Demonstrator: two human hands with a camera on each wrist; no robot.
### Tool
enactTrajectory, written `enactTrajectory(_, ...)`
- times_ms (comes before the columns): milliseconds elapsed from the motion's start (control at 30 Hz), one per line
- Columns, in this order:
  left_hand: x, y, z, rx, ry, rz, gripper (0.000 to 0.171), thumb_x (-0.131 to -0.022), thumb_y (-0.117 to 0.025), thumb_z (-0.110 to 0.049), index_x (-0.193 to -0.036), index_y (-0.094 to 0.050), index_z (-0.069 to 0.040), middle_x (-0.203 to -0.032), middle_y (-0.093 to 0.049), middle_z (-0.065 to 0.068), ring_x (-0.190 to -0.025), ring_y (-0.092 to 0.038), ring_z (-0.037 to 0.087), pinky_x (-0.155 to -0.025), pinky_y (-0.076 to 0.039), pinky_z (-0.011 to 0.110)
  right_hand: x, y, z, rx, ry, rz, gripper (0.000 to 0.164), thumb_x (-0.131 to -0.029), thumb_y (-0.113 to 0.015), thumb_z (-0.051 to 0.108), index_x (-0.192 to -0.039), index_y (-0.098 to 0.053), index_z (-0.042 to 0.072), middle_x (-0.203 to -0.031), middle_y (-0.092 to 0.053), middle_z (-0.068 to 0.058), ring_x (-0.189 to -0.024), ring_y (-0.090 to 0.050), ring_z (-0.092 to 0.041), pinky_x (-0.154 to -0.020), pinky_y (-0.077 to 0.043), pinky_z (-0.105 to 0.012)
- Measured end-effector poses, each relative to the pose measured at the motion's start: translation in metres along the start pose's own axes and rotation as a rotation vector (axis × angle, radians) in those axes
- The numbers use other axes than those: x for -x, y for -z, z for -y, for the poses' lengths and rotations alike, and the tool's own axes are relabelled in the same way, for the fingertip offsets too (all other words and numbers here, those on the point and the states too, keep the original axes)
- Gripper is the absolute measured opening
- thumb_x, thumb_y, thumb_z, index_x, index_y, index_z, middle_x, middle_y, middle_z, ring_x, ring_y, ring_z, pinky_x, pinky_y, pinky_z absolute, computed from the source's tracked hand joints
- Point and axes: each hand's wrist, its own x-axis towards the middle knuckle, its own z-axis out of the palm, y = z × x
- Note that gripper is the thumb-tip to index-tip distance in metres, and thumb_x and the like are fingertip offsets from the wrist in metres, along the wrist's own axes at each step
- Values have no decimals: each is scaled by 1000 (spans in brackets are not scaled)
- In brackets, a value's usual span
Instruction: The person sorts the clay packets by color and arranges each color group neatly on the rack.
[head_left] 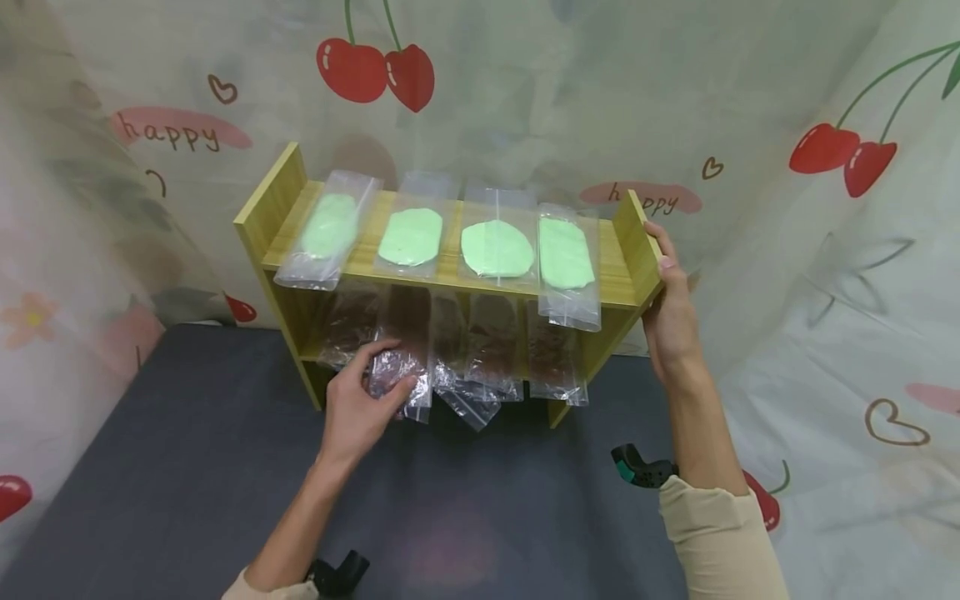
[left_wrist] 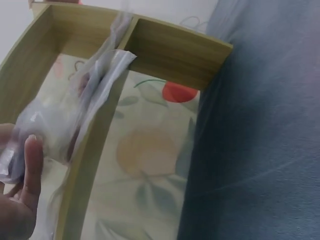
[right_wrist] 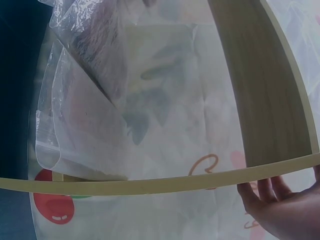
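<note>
A two-tier wooden shelf [head_left: 307, 302] stands against the patterned cloth. On its lower board several clear plastic bags with dark brown contents lie side by side, their ends hanging over the front. My left hand [head_left: 358, 410] pinches the front end of one brown-filled bag [head_left: 405, 333] between thumb and fingers. In the left wrist view that bag's crumpled plastic [left_wrist: 37, 120] shows at the fingertips. My right hand [head_left: 672, 312] grips the shelf's right side panel [head_left: 636, 246] near its top. From the right wrist, its fingertips [right_wrist: 246, 192] show against the panel's edge.
Along the top board lie several clear bags with flat pale green pieces, such as the round piece [head_left: 497, 248] and the rightmost piece [head_left: 566, 252]. A dark grey surface [head_left: 480, 517] extends in front. Cherry-printed cloth [head_left: 525, 100] hangs behind and at both sides.
</note>
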Motion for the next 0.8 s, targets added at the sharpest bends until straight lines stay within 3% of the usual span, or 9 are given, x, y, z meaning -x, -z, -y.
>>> enactTrajectory(100,-6,0,-3,-4,64,34,52,-86,-80,-23,-134,-59,-24,-85,-66,17,-42,-61,19,-45,-51,31,0,-1,0,3,5,-1,50,-102,-26,28,-150,-39,23,-120,-46,-10,-101,-45,-20,-86,-35,-36)
enactTrajectory(233,-15,-1,-6,-56,99,74,53,-87,-79,-23,-135,-58,-19,-133,-59,16,-43,-63,21,-47,-52,32,0,-1,0,2,15,-2,50,-102,-26,26,-150,-40,22,-118,-47,-11,-101,-46,-20,-86,-36,-35)
enactTrajectory(333,-22,-1,-9,-121,78,77,53,-85,-80,-24,-133,-59,-16,-123,-65,16,-45,-63,20,-52,-52,34,0,-1,0,1,18,-2,50,-102,-26,25,-150,-40,21,-119,-47,-11,-101,-46,-20,-86,-37,-35)
enactTrajectory(533,-38,-3,-14,-284,21,83,52,-83,-82,-27,-128,-63,-9,-98,-71,11,-77,-65,26,-69,-48,44,-1,0,1,1,23,0,50,-102,-26,26,-150,-40,21,-117,-47,-11,-100,-46,-20,-85,-37,-35)
enactTrajectory(800,-51,-4,-14,-366,35,107,62,-79,-83,-25,-134,-59,-7,-103,-70,22,-85,-65,40,-74,-49,51,0,0,1,2,19,4,49,-102,-27,26,-150,-40,21,-116,-47,-11,-99,-46,-20,-85,-37,-34)
